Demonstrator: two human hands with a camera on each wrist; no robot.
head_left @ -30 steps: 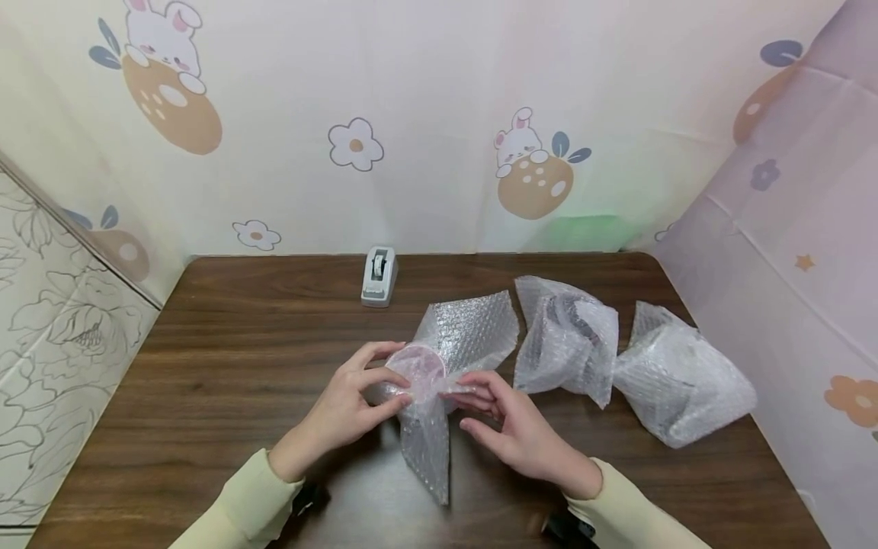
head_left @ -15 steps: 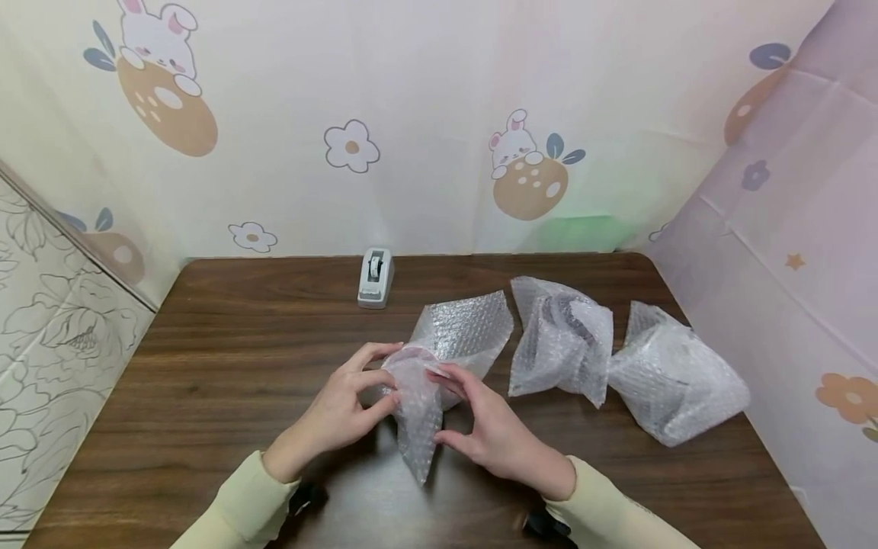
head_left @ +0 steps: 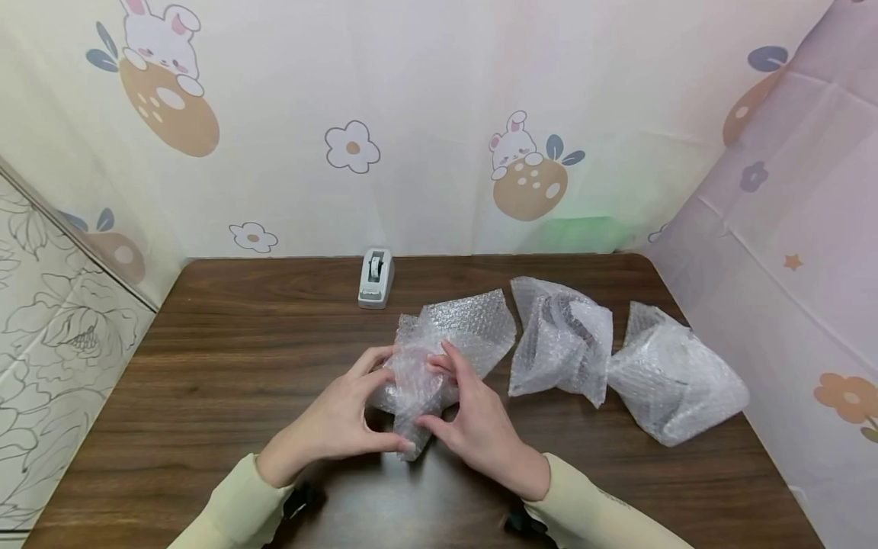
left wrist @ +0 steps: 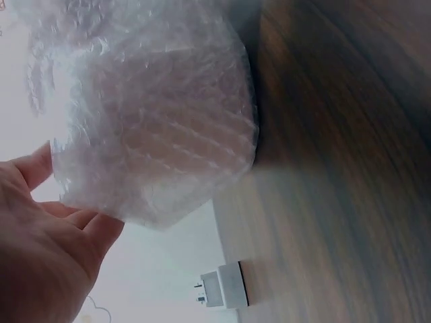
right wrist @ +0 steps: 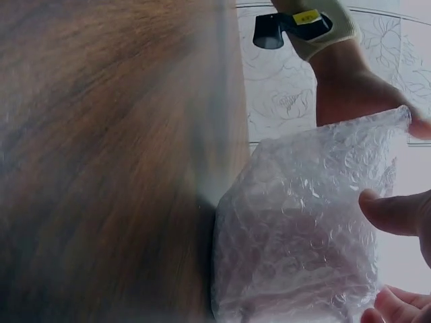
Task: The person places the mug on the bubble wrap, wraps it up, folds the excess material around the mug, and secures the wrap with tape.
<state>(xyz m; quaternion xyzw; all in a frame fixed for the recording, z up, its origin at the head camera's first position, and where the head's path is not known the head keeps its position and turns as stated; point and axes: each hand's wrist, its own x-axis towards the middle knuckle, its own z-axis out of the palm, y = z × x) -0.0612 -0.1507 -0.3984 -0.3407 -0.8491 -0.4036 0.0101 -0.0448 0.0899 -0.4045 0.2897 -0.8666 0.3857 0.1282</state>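
Observation:
A bundle of bubble wrap (head_left: 417, 381) with a pinkish round thing inside stands on the table in the head view. Its kind is hidden under the layers. My left hand (head_left: 343, 415) holds the bundle's left side, its fingers at the far side and its thumb on the near flap. On the right, my right hand (head_left: 480, 427) holds the wrap over the top, fingers at the back, thumb in front. The left wrist view shows the pink tint through the bubble wrap (left wrist: 168, 128). In the right wrist view, the left thumb touches the wrap's (right wrist: 303, 202) upper corner.
Two more bubble-wrapped bundles lie to the right, the nearer bundle (head_left: 565, 339) beside the outer bundle (head_left: 679, 381). A tape dispenser (head_left: 376, 278) stands near the back edge of the brown wooden table (head_left: 261, 328). A patterned curtain (head_left: 425, 152) hangs behind.
The near flap of bubble wrap has been folded up, and another piece now stands over the pink round top, covering it. My left thumb has moved down to the near flap; my right hand shifted left.

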